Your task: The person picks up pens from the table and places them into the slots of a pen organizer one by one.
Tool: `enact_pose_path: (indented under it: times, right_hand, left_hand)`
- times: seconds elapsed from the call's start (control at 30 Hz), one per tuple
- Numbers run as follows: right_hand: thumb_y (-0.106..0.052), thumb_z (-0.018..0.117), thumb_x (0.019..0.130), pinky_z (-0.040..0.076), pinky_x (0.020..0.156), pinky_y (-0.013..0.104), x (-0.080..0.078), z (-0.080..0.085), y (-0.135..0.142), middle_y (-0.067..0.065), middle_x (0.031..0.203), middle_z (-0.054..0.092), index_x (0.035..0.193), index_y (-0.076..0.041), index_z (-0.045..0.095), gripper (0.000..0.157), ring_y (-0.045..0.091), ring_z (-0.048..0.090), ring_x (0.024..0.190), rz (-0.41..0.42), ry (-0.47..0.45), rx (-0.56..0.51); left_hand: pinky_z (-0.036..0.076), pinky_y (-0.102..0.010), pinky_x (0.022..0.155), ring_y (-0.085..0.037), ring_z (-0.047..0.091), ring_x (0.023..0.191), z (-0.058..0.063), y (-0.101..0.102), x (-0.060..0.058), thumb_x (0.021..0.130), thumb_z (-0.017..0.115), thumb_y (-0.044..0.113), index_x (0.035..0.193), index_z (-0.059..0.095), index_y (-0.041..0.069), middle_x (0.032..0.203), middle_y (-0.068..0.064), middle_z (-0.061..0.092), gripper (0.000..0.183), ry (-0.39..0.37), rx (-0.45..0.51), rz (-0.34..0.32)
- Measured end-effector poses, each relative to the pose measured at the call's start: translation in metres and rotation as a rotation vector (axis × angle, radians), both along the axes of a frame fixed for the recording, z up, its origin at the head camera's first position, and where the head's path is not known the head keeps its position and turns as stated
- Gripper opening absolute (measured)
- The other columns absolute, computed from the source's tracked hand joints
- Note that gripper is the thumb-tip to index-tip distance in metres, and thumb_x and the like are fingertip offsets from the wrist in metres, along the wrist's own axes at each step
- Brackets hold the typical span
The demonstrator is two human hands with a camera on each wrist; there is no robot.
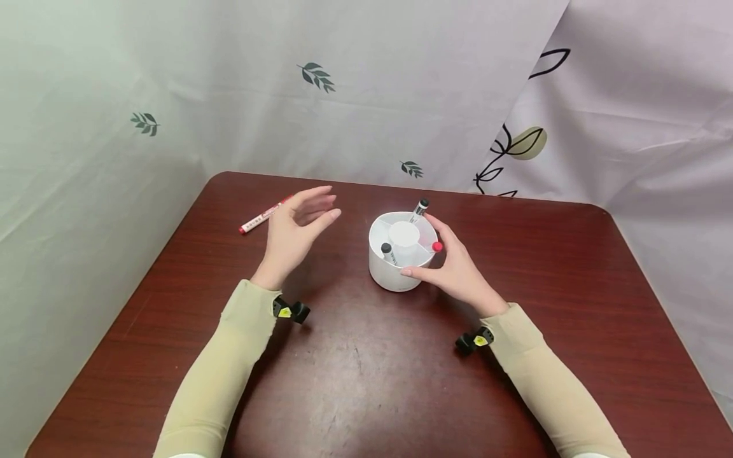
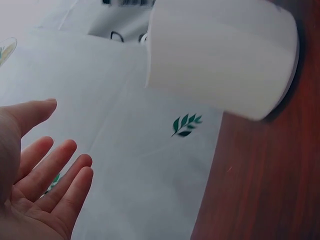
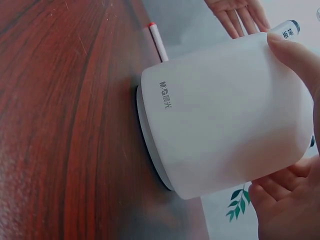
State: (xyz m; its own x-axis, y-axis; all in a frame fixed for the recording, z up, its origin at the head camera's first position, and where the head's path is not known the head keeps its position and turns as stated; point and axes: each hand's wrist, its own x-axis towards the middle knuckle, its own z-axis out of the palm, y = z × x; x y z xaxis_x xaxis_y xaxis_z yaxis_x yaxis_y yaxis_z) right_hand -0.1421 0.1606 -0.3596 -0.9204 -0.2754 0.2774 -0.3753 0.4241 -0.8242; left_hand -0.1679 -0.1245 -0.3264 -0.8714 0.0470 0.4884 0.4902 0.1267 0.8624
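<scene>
A round white pen holder [image 1: 394,277] with inner compartments stands on the table. Two black-capped markers, one at the back [image 1: 421,207] and one at the front left [image 1: 387,250], lean in it. A red-capped marker [image 1: 438,247] pokes out at its right. My right hand [image 1: 458,270] grips the holder's right side, thumb near the front rim and fingers round the far side. My left hand [image 1: 291,230] hovers left of the holder, holding nothing, fingers loosely extended. Partly hidden behind it lies a white marker with a red cap [image 1: 256,222].
The brown wooden table [image 1: 355,375] has rounded far corners. A pale cloth curtain [image 1: 366,95] with printed leaves hangs behind it and along its sides. A small black camera is strapped to each wrist.
</scene>
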Motion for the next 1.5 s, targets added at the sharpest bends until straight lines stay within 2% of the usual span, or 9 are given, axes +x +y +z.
enact_pose_path:
  times: [0.13,0.23,0.47,0.77,1.1,1.27,1.5]
  right_hand:
    - [-0.022,0.086,0.067,0.029,0.103,0.045,0.0,0.0,0.001,0.008,0.136,0.042,0.144,-0.005,0.031,0.096,0.017,0.039,0.122,0.003,-0.009,0.007]
    - [-0.022,0.086,0.068,0.029,0.103,0.045,0.0,0.0,0.001,0.008,0.136,0.042,0.144,-0.005,0.03,0.096,0.018,0.039,0.122,0.006,-0.015,0.013]
    - [-0.023,0.085,0.068,0.029,0.102,0.044,-0.001,0.0,0.001,0.008,0.136,0.043,0.145,-0.008,0.03,0.095,0.017,0.04,0.122,0.011,-0.019,0.015]
    - [-0.022,0.085,0.069,0.028,0.103,0.045,-0.002,0.0,0.002,0.007,0.136,0.042,0.145,-0.006,0.029,0.096,0.017,0.039,0.123,0.02,-0.028,0.016]
    - [-0.022,0.085,0.069,0.028,0.104,0.045,-0.002,0.0,0.003,0.007,0.137,0.042,0.145,-0.006,0.029,0.096,0.016,0.038,0.123,0.022,-0.034,0.016]
    - [-0.024,0.085,0.069,0.028,0.104,0.045,-0.003,0.0,0.003,0.006,0.137,0.042,0.145,-0.009,0.029,0.095,0.016,0.038,0.123,0.019,-0.042,0.019]
    - [-0.024,0.085,0.069,0.03,0.103,0.045,-0.003,0.0,0.003,0.006,0.137,0.042,0.145,-0.009,0.029,0.095,0.016,0.039,0.122,0.019,-0.054,0.017]
  left_hand:
    - [0.047,-0.047,0.088,-0.028,0.062,0.101,0.004,-0.013,-0.001,0.079,0.075,0.008,0.117,0.065,0.009,0.11,-0.019,0.064,0.039,-0.009,0.012,0.033]
    - [0.047,-0.043,0.09,-0.025,0.061,0.102,0.005,-0.023,-0.001,0.078,0.077,0.011,0.117,0.066,0.01,0.111,-0.017,0.064,0.04,-0.019,0.006,0.065]
    - [0.046,-0.04,0.091,-0.022,0.061,0.104,0.003,-0.047,-0.001,0.077,0.078,0.012,0.118,0.065,0.012,0.113,-0.011,0.064,0.043,-0.034,-0.034,0.116]
    - [0.047,-0.032,0.091,-0.023,0.058,0.109,-0.003,-0.072,-0.003,0.075,0.08,0.016,0.121,0.063,0.013,0.117,-0.007,0.063,0.049,-0.118,-0.082,0.181]
    - [0.046,-0.031,0.093,-0.019,0.056,0.112,-0.008,-0.088,-0.005,0.076,0.08,0.017,0.124,0.061,0.012,0.121,-0.008,0.061,0.052,-0.211,-0.14,0.239]
    - [0.045,-0.037,0.094,-0.017,0.055,0.113,-0.018,-0.101,-0.013,0.075,0.08,0.023,0.126,0.06,0.013,0.122,-0.009,0.06,0.056,-0.242,-0.195,0.269]
    - [0.044,-0.033,0.094,-0.017,0.054,0.116,-0.042,-0.126,-0.034,0.074,0.08,0.035,0.129,0.057,0.021,0.126,-0.006,0.058,0.061,-0.287,-0.305,0.309]
